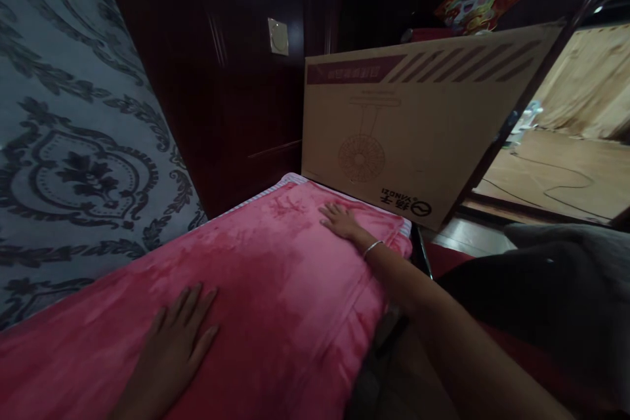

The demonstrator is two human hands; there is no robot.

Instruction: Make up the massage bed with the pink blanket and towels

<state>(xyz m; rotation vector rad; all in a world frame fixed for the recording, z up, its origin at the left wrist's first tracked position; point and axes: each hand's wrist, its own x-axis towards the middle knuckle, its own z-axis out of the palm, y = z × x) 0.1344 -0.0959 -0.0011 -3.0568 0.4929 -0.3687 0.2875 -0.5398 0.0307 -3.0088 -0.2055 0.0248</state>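
Note:
A pink plush blanket (266,262) covers a long, low surface that runs from the lower left toward the dark corner. My left hand (174,335) lies flat on it at the lower left, fingers spread. Farther off, near the blanket's far right corner, my right hand (340,220) rests palm down with its fingers apart and a thin bracelet on the wrist. A striped cloth edge (294,178) peeks out from under the blanket at the far end. Some folds show along the blanket's right side.
A large cardboard box (423,125) with a printed fan drawing stands past the far end. Patterned wallpaper (88,170) borders the left, beside dark red panelling (236,79). Dark clothing or fabric (536,295) lies at right. A cable (566,193) crosses the floor beyond the doorway.

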